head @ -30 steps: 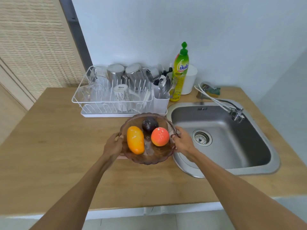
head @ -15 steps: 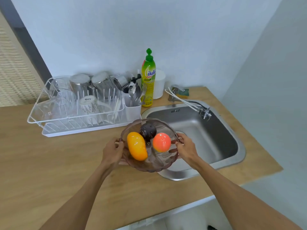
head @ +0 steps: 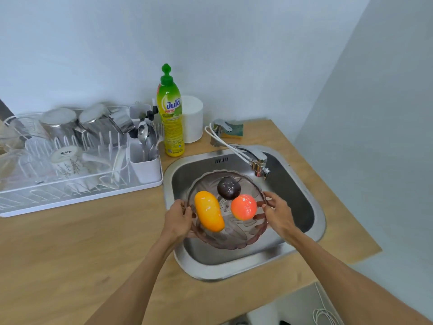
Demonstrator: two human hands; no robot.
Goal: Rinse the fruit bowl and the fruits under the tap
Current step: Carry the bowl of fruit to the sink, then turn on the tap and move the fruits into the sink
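The green-capped dish-soap bottle [head: 170, 118] on the worktop [head: 70, 242] carried Thai lettering above the word "PINTO"; its smaller print was unreadable. A mug [head: 68, 158] lying in the white drying rack [head: 79, 191] bore dark writing too blurred to read. Both arms reached forward over the steel sink [head: 293, 254]. The left hand [head: 177, 220] and the right hand [head: 278, 213] had their fingers closed on opposite rims of the tinted glass fruit bowl [head: 234, 238], held above the basin, below and left of the tap [head: 255, 158]. Inside lay a yellow-orange mango [head: 208, 211], a dark plum [head: 228, 187] and an orange-red fruit [head: 243, 206].
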